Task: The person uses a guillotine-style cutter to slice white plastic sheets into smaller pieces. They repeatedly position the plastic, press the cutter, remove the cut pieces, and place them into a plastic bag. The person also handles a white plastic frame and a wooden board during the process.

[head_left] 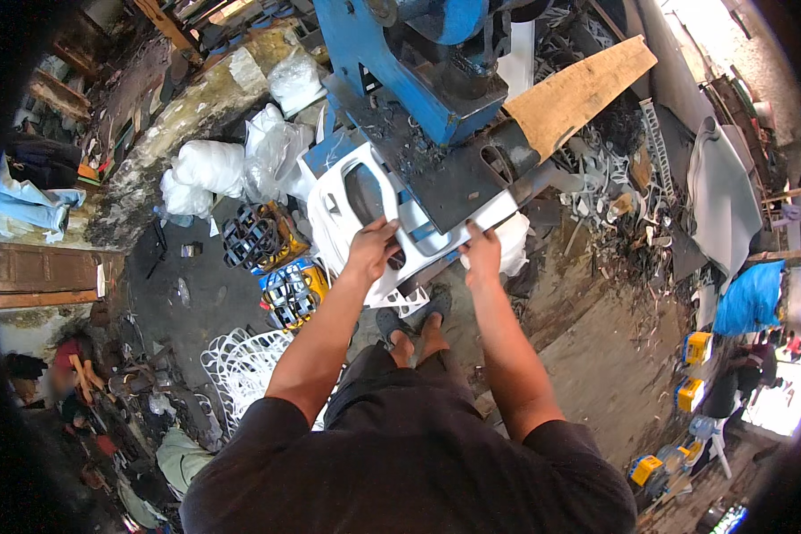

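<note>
By the blue press (358, 49), white cut-out sheet (390, 205) sits mostly ahead of left hand (373, 252) and right hand (482, 255), fingers pinching it, looks like.

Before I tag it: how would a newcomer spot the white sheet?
Find the big blue machine, top centre. Just below it, the left hand and right hand hold the white sheet. Large rounded cut-outs set it apart from the rumpled white bags at upper left.

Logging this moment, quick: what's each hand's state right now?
Left hand: closed, holding the white sheet.
Right hand: closed, pinching the same sheet.
</note>
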